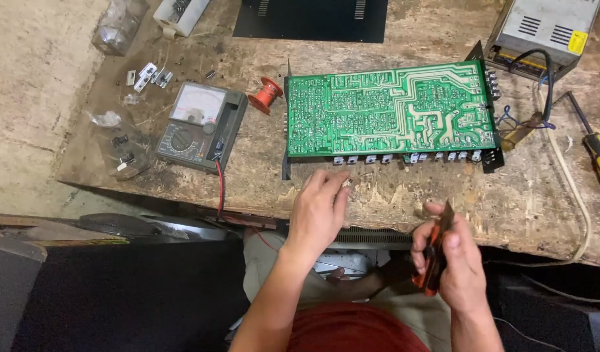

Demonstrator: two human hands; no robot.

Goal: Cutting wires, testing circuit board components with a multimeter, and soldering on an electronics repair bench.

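Right hand (458, 257) is clenching orange-handled pliers (432, 254), tip up, ready for use. Left hand (317, 208) is lying released, fingers reaching the near edge of the green circuit board (391, 109), solder side up for access; multimeter (201, 126) sitting left.

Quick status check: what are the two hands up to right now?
Left hand open, fingertips at green circuit board edge. Right hand gripping orange-handled pliers. Nothing between hands and board.

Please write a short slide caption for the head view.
Left hand rests below the green circuit board; right hand grips orange-handled pliers.
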